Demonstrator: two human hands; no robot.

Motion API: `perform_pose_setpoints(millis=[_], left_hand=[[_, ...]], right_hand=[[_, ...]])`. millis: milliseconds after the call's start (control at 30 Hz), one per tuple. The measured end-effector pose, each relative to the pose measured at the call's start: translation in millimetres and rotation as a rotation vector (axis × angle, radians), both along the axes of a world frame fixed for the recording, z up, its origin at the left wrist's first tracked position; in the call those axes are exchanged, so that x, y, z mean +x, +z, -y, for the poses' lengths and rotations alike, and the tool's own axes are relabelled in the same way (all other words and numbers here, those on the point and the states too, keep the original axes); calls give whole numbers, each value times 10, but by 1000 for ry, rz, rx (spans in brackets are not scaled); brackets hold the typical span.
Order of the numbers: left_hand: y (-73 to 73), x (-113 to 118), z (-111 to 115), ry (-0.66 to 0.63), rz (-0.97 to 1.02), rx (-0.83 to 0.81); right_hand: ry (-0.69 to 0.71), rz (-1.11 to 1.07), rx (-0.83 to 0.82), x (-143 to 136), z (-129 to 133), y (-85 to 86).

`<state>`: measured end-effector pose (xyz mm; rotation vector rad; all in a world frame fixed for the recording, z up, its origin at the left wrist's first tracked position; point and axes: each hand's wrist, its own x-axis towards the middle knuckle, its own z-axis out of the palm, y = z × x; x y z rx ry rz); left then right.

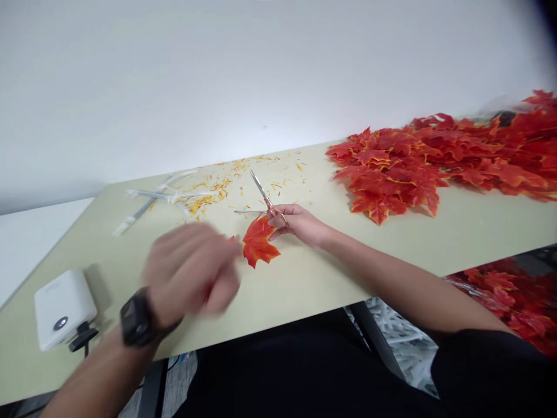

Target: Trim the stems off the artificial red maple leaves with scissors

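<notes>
My right hand (298,225) is closed on a pair of scissors (263,194), whose blades are spread and point up and to the left. Just below the scissors is a red-orange maple leaf (260,244), close to the fingertips of that hand; whether the fingers touch it is unclear. My left hand (194,267), wearing a black watch, is raised left of the leaf and blurred by motion. Its fingers look curled, and what they hold, if anything, cannot be made out. A bit of red shows at its fingertips.
A large heap of red leaves (404,157) covers the back right of the table (304,284). Yellow and orange scraps (209,200) lie near clear plastic strips (152,200) at the back left. A white device (65,307) with a black plug stands at the left. More leaves (509,296) lie below.
</notes>
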<state>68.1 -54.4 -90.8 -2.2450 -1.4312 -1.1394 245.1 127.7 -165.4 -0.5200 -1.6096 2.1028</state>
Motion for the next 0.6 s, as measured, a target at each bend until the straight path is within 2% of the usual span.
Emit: perform_pose_setpoints(millis=[67, 133, 200, 267, 400, 600], left_hand=[[-122, -66, -291, -10, -9, -154], [-269, -139, -535, -30, 79, -443], [-405, -197, -666, -64, 217, -649], [-503, -227, -700, -87, 332, -757], [-588, -244, -695, -138, 448, -782], [-646, -235, -758, -241, 427, -705]], right_hand=[[40, 18, 21, 10, 3, 11], [78, 50, 41, 22, 3, 18], [111, 91, 65, 34, 2, 20], [127, 121, 94, 45, 2, 10], [100, 136, 155, 57, -9, -31], [169, 140, 220, 72, -48, -83]])
